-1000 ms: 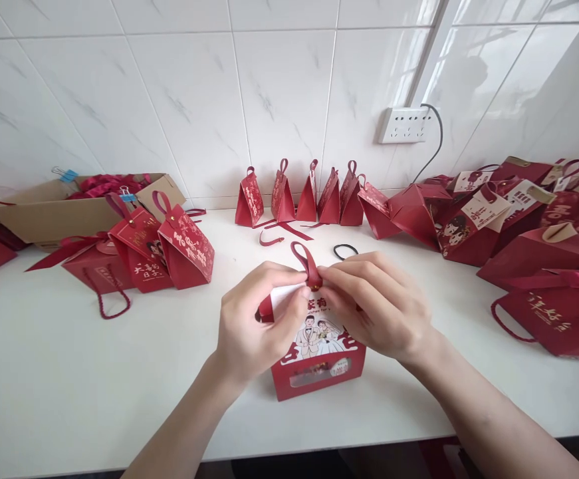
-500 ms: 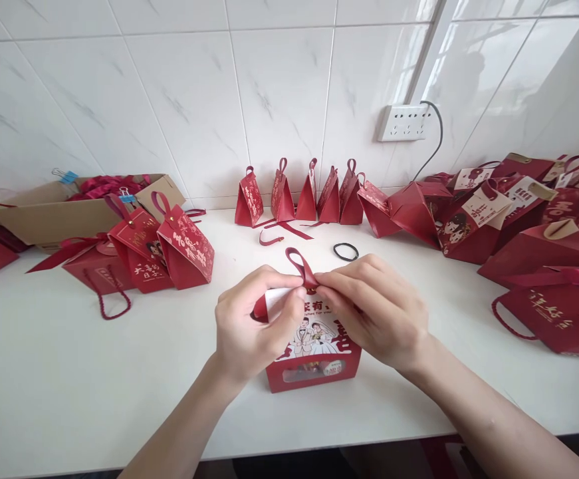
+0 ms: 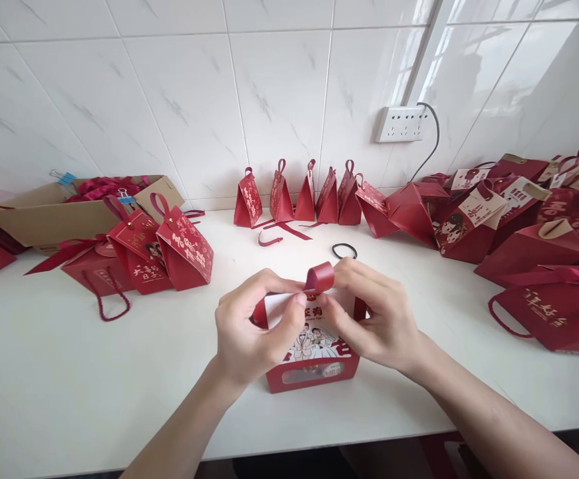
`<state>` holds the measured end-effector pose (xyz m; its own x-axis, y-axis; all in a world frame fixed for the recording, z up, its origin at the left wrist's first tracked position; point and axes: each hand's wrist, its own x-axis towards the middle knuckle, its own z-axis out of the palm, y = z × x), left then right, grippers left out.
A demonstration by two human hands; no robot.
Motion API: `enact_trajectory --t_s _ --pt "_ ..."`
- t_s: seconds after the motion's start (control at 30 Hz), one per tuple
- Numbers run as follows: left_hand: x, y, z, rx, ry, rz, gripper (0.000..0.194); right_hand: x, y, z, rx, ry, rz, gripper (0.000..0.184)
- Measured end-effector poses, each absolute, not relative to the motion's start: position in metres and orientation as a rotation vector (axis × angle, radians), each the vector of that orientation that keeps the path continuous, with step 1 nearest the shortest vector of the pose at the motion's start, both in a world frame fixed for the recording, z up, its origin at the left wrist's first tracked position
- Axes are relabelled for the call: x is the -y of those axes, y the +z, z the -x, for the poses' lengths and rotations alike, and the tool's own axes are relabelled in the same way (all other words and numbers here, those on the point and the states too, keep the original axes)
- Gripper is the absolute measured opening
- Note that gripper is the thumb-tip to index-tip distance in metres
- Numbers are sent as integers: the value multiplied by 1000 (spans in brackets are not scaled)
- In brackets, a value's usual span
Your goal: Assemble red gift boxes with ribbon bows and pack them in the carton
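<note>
A red gift box [image 3: 314, 362] with a printed bride and groom and a clear window stands on the white counter [image 3: 70, 372] right in front of me. My left hand [image 3: 252, 329] pinches the top edge of the box on its left side. My right hand [image 3: 376, 316] grips the top on the right, its fingers bending the red ribbon loop [image 3: 319, 278] at the peak. The box's upper part is partly hidden behind both hands.
A row of several small red triangular boxes [image 3: 296, 196] stands against the tiled wall. A black hair tie [image 3: 344, 251] lies behind the box. More red boxes [image 3: 162, 249] and a cardboard carton [image 3: 64, 209] sit left; a heap of red boxes [image 3: 518, 219] fills the right. A wall socket [image 3: 401, 124] hangs above.
The ribbon loop stood upright between my fingertips; now it is folded over toward the right under my right fingers. The box has shifted slightly away from me.
</note>
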<state>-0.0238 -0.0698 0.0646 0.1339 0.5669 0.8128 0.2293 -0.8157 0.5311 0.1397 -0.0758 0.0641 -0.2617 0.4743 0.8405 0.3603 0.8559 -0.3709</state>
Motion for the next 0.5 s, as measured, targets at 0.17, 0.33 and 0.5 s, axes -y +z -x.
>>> enact_trajectory --t_s 0.17,0.33,0.5 --pt "70 65 23 -788 1749 -2134 8 78 68 -140 1873 237 692 10" --pt "69 65 24 -776 1722 -2117 7 79 74 -142 1876 363 766 10" --pt "68 65 25 -750 1711 -2107 8 75 70 -146 1971 231 631 11"
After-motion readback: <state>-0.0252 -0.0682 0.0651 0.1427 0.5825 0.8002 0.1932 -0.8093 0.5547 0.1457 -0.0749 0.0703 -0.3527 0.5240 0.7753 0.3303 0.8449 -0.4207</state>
